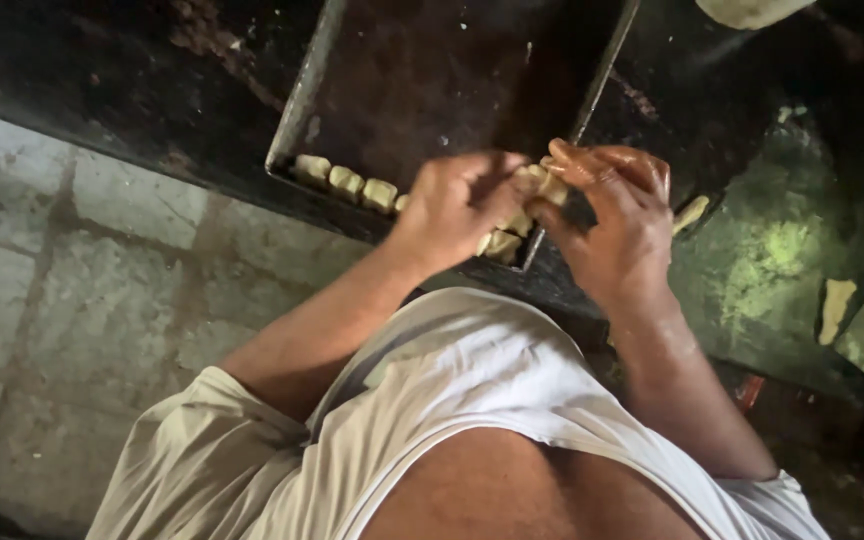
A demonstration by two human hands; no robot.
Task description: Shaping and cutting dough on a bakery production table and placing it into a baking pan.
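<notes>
A dark metal baking tray (pixel 304 90) lies on a black worktop. Along its near edge sits a row of small pale dough pieces (pixel 347 182). My left hand (pixel 457 200) and my right hand (pixel 617 215) meet over the tray's near right corner. Both pinch the same pale dough piece (pixel 542 185) between their fingertips. A few more dough pieces (pixel 502 243) lie just under my left hand at the tray's edge. My right hand looks greasy and shiny.
A dough scrap (pixel 836 305) and a smaller one (pixel 690 213) lie on the floury green-stained worktop (pixel 772 260) at right. A pale dough lump (pixel 747 10) shows at the top edge. Grey concrete floor (pixel 72 290) lies to the left.
</notes>
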